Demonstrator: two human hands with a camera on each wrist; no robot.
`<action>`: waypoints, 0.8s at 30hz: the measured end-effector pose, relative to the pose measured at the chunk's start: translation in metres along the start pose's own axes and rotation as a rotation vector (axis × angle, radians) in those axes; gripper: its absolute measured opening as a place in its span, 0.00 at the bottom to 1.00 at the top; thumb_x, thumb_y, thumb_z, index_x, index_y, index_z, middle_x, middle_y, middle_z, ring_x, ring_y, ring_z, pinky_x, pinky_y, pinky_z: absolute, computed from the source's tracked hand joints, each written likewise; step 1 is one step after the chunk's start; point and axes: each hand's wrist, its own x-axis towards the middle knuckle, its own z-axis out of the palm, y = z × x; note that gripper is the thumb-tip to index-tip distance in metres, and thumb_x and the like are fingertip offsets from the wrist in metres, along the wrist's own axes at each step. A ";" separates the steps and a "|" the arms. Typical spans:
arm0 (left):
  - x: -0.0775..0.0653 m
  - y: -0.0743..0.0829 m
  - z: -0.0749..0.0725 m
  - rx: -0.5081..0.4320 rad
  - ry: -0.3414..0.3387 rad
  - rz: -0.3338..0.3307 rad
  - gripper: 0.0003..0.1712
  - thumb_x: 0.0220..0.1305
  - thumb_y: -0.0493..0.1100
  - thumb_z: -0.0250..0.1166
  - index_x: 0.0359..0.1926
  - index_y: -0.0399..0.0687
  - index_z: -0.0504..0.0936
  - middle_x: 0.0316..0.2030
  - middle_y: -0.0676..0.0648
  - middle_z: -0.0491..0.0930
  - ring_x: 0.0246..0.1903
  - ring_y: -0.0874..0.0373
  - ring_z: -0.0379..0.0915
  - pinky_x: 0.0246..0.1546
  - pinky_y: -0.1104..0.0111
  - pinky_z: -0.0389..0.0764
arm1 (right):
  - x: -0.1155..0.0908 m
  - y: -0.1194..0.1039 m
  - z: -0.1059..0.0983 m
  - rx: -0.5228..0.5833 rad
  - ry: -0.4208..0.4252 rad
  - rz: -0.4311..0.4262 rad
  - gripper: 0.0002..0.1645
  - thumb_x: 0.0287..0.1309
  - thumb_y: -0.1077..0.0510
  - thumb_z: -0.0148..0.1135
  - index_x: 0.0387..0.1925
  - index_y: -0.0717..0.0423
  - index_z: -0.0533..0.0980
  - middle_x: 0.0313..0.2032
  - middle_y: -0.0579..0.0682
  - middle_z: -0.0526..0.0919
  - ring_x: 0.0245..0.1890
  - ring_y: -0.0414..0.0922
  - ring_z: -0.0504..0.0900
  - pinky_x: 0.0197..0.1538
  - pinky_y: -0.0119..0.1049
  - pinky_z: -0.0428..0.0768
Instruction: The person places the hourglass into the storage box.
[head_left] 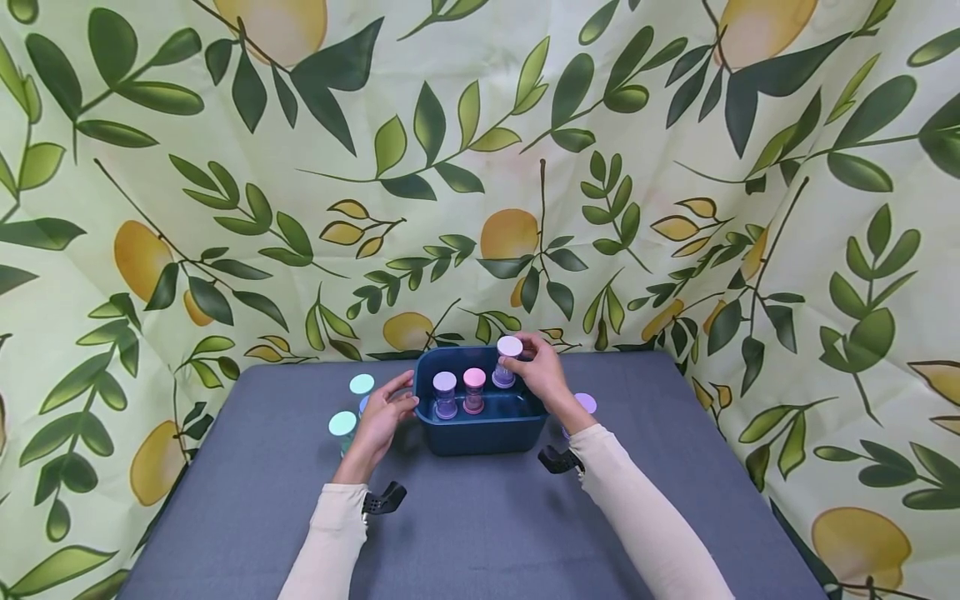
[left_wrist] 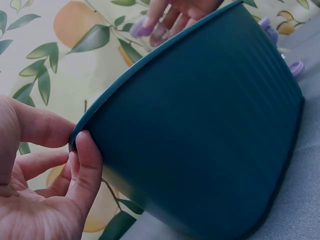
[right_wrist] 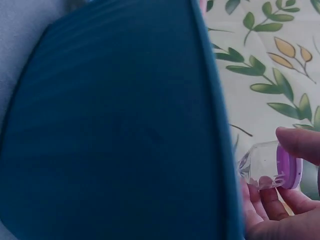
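Observation:
A dark blue plastic bin (head_left: pixel 480 440) stands on the table. My left hand (head_left: pixel 378 425) pinches its left rim between thumb and finger, as the left wrist view shows up close. Inside the bin, a purple sand timer (head_left: pixel 445 396) and a pink sand timer (head_left: pixel 474 392) stand upright side by side. My right hand (head_left: pixel 545 375) grips another purple sand timer (head_left: pixel 508 348) by its upper cap, at the bin's right end. In the right wrist view, this timer's clear glass (right_wrist: pixel 262 162) shows beyond the bin's rim; whether its base touches the bin floor I cannot tell.
Left of the bin stand two sand timers with pale green tops, a nearer one (head_left: pixel 342 423) and a farther one (head_left: pixel 362 384); a blue one is mostly hidden behind my left hand. A purple-topped timer (head_left: pixel 586 403) is partly behind my right wrist. Leaf-printed cloth (head_left: pixel 450 250) hangs behind the grey table (head_left: pixel 480 517).

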 end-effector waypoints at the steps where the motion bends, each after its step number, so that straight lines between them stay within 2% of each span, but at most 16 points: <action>1: 0.000 0.000 0.000 0.001 -0.001 0.001 0.31 0.66 0.31 0.57 0.70 0.44 0.67 0.62 0.41 0.67 0.50 0.52 0.70 0.39 0.75 0.77 | 0.000 0.001 0.002 -0.006 0.002 0.001 0.30 0.51 0.61 0.73 0.56 0.59 0.74 0.54 0.59 0.80 0.57 0.54 0.78 0.59 0.49 0.76; 10: -0.002 0.001 0.001 0.013 -0.002 0.002 0.31 0.66 0.31 0.56 0.70 0.44 0.67 0.63 0.40 0.67 0.49 0.54 0.71 0.40 0.75 0.77 | 0.002 0.012 0.011 -0.047 0.023 0.021 0.29 0.49 0.62 0.74 0.53 0.61 0.74 0.53 0.61 0.80 0.56 0.56 0.80 0.60 0.51 0.76; 19: -0.001 0.001 0.001 0.017 0.002 -0.001 0.31 0.66 0.31 0.56 0.70 0.44 0.66 0.63 0.41 0.67 0.57 0.46 0.69 0.41 0.74 0.77 | 0.008 0.016 0.014 -0.093 0.011 0.096 0.30 0.49 0.60 0.74 0.54 0.60 0.73 0.53 0.60 0.80 0.54 0.55 0.79 0.60 0.50 0.77; 24: -0.001 0.001 0.001 0.009 0.003 0.005 0.31 0.66 0.31 0.56 0.70 0.43 0.66 0.62 0.41 0.67 0.57 0.44 0.69 0.40 0.75 0.77 | 0.010 0.014 0.016 -0.141 -0.017 0.117 0.28 0.49 0.61 0.73 0.52 0.60 0.74 0.50 0.58 0.80 0.51 0.53 0.79 0.57 0.48 0.78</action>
